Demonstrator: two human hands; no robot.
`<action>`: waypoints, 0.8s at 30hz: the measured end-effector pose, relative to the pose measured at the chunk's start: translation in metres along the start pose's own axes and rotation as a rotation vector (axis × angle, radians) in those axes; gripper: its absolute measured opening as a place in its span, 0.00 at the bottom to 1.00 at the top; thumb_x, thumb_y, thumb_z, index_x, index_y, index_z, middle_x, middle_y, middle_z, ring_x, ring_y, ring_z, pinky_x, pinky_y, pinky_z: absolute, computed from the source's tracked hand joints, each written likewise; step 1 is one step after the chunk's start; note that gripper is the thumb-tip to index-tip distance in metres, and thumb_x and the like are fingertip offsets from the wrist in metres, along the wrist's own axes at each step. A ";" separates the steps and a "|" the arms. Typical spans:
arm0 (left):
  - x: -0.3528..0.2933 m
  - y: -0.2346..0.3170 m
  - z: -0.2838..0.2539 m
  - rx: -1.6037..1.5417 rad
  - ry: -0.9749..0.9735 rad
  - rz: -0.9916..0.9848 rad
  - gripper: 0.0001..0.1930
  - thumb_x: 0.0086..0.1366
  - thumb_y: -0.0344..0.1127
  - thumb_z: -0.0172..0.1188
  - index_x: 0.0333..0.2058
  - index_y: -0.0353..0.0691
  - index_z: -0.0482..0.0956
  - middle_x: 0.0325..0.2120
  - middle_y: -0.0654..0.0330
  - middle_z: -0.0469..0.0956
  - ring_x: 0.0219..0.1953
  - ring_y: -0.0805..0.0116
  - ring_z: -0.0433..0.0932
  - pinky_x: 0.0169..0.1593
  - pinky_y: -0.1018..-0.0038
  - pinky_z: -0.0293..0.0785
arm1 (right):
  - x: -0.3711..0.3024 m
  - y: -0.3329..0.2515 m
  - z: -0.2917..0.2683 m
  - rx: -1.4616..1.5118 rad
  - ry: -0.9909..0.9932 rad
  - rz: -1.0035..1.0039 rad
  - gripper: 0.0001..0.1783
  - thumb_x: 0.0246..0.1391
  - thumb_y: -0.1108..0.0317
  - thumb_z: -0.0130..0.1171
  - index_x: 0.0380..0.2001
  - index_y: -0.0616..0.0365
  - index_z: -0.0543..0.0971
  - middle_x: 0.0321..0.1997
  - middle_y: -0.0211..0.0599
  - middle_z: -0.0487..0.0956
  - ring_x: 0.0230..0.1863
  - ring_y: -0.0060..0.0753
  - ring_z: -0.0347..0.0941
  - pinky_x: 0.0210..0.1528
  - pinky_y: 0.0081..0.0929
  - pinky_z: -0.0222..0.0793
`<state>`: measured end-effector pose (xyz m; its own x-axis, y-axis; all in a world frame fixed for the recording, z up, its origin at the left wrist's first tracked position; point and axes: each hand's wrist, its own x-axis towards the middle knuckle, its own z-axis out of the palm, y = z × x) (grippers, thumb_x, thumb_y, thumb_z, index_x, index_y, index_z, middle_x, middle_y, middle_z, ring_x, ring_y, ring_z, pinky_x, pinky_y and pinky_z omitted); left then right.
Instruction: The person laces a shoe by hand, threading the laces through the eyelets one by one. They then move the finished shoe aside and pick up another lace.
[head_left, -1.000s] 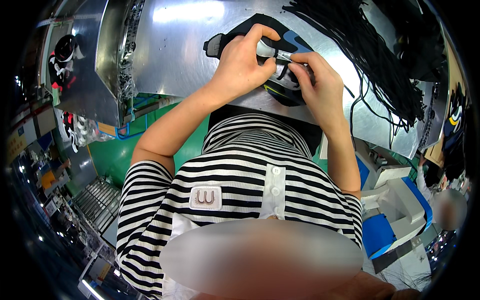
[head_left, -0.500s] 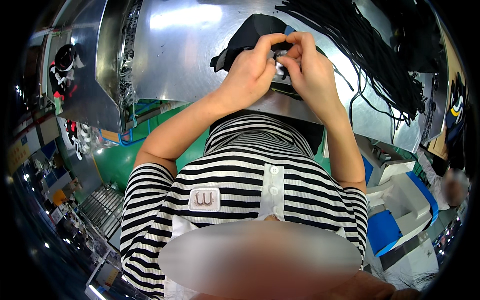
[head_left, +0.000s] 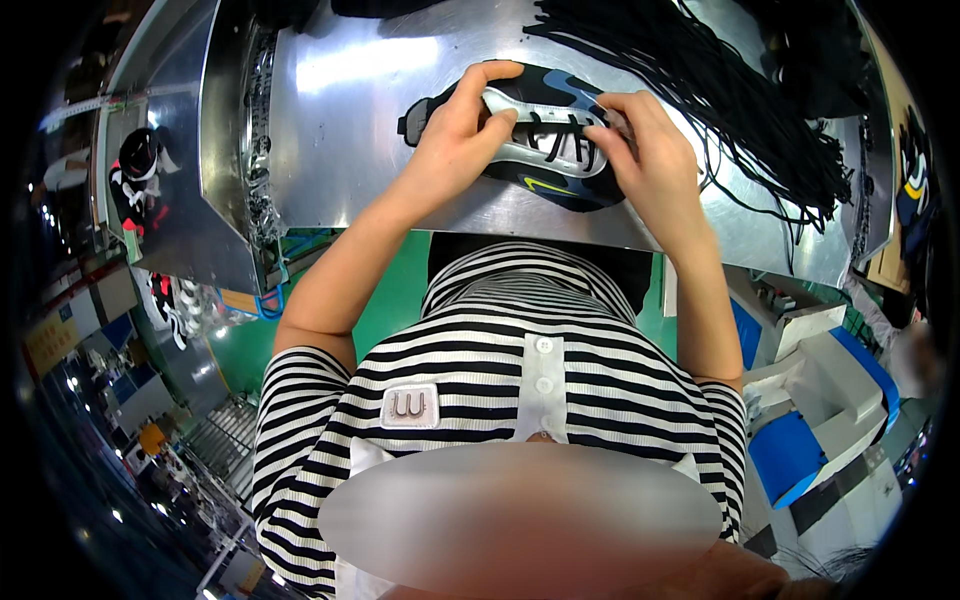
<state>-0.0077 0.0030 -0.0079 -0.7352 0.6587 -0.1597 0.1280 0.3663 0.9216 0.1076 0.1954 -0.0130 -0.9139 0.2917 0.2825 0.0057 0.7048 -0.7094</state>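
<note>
A black shoe upper (head_left: 537, 113) with a pale grey lacing strip, blue patches and a yellow-green mark lies flat on the metal table. Short black lace segments (head_left: 548, 147) cross its opening. My left hand (head_left: 455, 140) grips the upper near its heel end, thumb on the grey strip and index finger along the far edge. At the other end, my right hand (head_left: 648, 150) has its thumb and fingers bent together beside the front of the lacing. What lies between those fingertips is too small to make out.
A long heap of loose black laces (head_left: 745, 130) covers the right of the metal table (head_left: 340, 150). Dark items lie at its far edge. Metal side panels (head_left: 228, 120) stand at the left. A white and blue machine (head_left: 815, 410) is at the lower right.
The upper has been spread flat, so its lacing now shows. My hands, close together before, have parted: the left moved left, the right moved right and slightly nearer.
</note>
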 end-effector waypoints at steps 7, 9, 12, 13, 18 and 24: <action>0.004 0.007 0.013 0.013 0.085 0.068 0.28 0.58 0.23 0.67 0.58 0.39 0.71 0.27 0.66 0.79 0.28 0.83 0.73 0.34 0.85 0.69 | -0.011 0.026 0.031 0.029 0.193 -0.014 0.10 0.53 0.73 0.60 0.40 0.57 0.77 0.39 0.35 0.78 0.31 0.40 0.79 0.33 0.32 0.73; 0.006 0.006 0.010 -0.009 0.062 0.028 0.27 0.58 0.22 0.66 0.57 0.38 0.72 0.29 0.64 0.81 0.31 0.82 0.76 0.37 0.84 0.72 | -0.012 0.028 0.034 -0.017 0.216 -0.029 0.10 0.52 0.73 0.59 0.40 0.57 0.77 0.38 0.35 0.78 0.31 0.40 0.78 0.32 0.32 0.72; 0.008 0.022 -0.009 -0.392 -0.242 -0.107 0.26 0.59 0.24 0.66 0.56 0.36 0.72 0.34 0.60 0.82 0.36 0.74 0.81 0.45 0.79 0.76 | -0.012 0.030 0.035 -0.075 0.258 0.008 0.11 0.51 0.74 0.58 0.40 0.57 0.77 0.38 0.34 0.78 0.30 0.38 0.77 0.31 0.31 0.71; 0.008 0.023 -0.017 -0.449 -0.319 -0.136 0.25 0.60 0.24 0.65 0.57 0.36 0.71 0.35 0.60 0.82 0.37 0.73 0.81 0.46 0.77 0.75 | -0.012 0.030 0.034 -0.074 0.260 0.013 0.10 0.52 0.74 0.58 0.40 0.57 0.77 0.38 0.35 0.78 0.30 0.39 0.77 0.31 0.32 0.71; 0.013 0.002 -0.029 -0.763 -0.394 -0.132 0.25 0.61 0.26 0.62 0.58 0.36 0.70 0.34 0.60 0.80 0.38 0.72 0.78 0.52 0.72 0.70 | -0.010 0.032 0.030 0.066 0.199 0.030 0.10 0.55 0.74 0.55 0.42 0.59 0.76 0.39 0.39 0.78 0.32 0.41 0.77 0.35 0.31 0.72; 0.012 -0.009 -0.033 -1.034 -0.367 -0.061 0.22 0.66 0.27 0.58 0.58 0.36 0.70 0.40 0.61 0.78 0.42 0.70 0.75 0.55 0.69 0.67 | -0.007 0.030 0.015 0.259 0.039 -0.009 0.09 0.52 0.73 0.56 0.38 0.62 0.76 0.43 0.40 0.76 0.38 0.45 0.77 0.41 0.35 0.73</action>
<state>-0.0394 -0.0145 -0.0064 -0.4567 0.8765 -0.1522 -0.6474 -0.2101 0.7326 0.1079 0.2044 -0.0458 -0.8972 0.3144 0.3101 -0.1109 0.5193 -0.8473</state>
